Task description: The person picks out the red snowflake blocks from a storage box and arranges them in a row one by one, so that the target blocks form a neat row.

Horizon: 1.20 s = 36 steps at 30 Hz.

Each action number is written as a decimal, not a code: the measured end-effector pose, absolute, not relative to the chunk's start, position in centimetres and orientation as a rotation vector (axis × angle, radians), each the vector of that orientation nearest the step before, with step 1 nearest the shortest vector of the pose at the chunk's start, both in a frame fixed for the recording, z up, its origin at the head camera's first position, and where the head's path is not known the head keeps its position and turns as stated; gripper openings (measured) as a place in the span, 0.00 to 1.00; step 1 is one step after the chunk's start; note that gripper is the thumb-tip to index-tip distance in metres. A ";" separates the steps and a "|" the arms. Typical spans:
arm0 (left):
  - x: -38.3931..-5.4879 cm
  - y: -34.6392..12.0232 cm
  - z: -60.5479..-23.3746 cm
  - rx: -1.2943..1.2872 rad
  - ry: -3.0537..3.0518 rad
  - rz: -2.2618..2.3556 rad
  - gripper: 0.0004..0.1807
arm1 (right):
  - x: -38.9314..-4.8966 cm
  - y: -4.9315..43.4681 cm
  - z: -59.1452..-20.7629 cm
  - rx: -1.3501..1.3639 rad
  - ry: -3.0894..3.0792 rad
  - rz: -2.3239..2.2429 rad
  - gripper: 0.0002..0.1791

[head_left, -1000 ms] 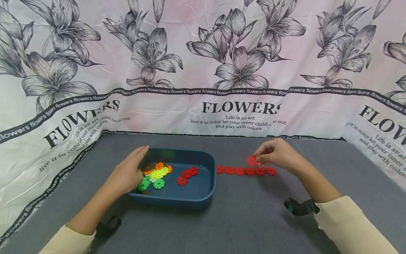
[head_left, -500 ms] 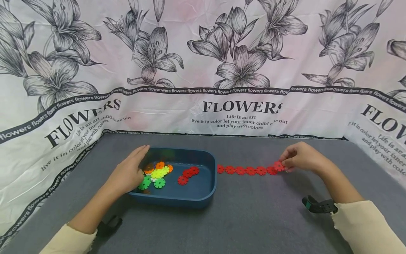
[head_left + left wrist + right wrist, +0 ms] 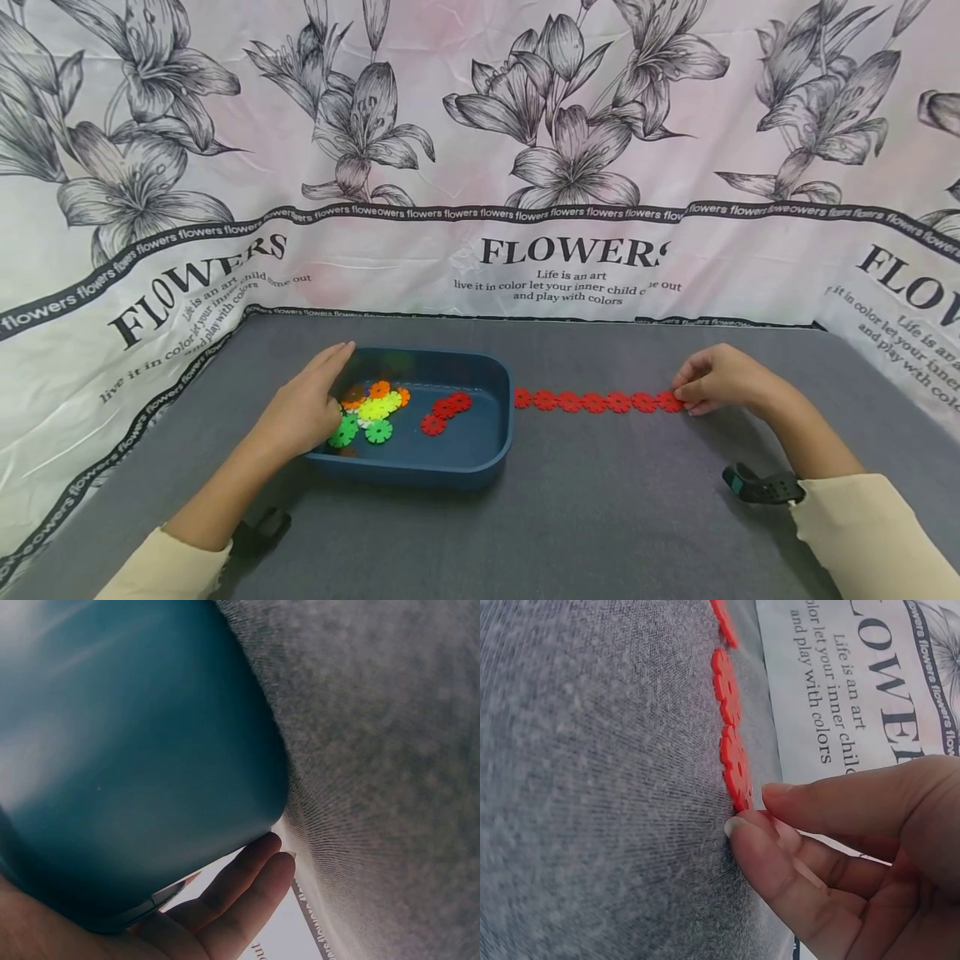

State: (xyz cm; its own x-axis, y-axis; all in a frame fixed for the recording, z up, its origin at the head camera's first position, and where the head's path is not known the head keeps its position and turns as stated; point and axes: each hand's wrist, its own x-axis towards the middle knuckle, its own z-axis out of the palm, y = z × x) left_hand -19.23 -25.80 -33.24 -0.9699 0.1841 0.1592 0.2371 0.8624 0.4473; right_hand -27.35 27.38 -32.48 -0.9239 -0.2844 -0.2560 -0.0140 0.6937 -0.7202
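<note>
My left hand (image 3: pixel 300 410) holds the blue tray (image 3: pixel 442 478) by its left end, thumb over the rim. In the left wrist view, fingers (image 3: pixel 251 900) lie along the tray's outer wall (image 3: pixel 165 750). On the grey cloth, right of the tray, several red notched plastic discs (image 3: pixel 594 403) run in a straight row. At the row's right end my right hand (image 3: pixel 723 383) pinches the last red disc (image 3: pixel 670 402). In the right wrist view, thumb and finger meet at the edge of that disc (image 3: pixel 736 769), and the fingertips hide part of it.
Inside the tray lie loose red discs (image 3: pixel 444 408), yellow discs (image 3: pixel 379 406), green discs (image 3: pixel 379 431) and orange discs (image 3: pixel 379 390). A floral cloth backdrop (image 3: pixel 577 267) rises behind the grey tabletop (image 3: pixel 570 517).
My right hand has moved right with a red disc from above the row and lowered it flat at the row's right end. The left hand has stayed on the tray.
</note>
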 end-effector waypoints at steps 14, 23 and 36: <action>-19.3 -25.9 -33.3 -0.332 -2.918 -0.726 0.44 | -27.4 26.8 -32.6 -0.377 2.579 -0.885 0.20; -19.3 -25.9 -33.2 -0.341 -2.920 -0.719 0.44 | -27.3 26.6 -32.7 -0.374 2.590 -0.862 0.17; -19.1 -25.7 -33.1 -0.330 -2.921 -0.731 0.44 | -26.9 26.1 -31.6 -0.474 2.721 -0.751 0.21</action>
State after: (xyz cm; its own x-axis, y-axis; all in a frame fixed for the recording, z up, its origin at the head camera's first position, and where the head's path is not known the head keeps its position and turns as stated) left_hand -19.14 -25.75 -33.13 -0.9700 0.1825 0.1605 0.2366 0.8602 0.4517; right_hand -26.91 26.13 -31.57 -0.9073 -0.3812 -0.1773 -0.2363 0.8112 -0.5348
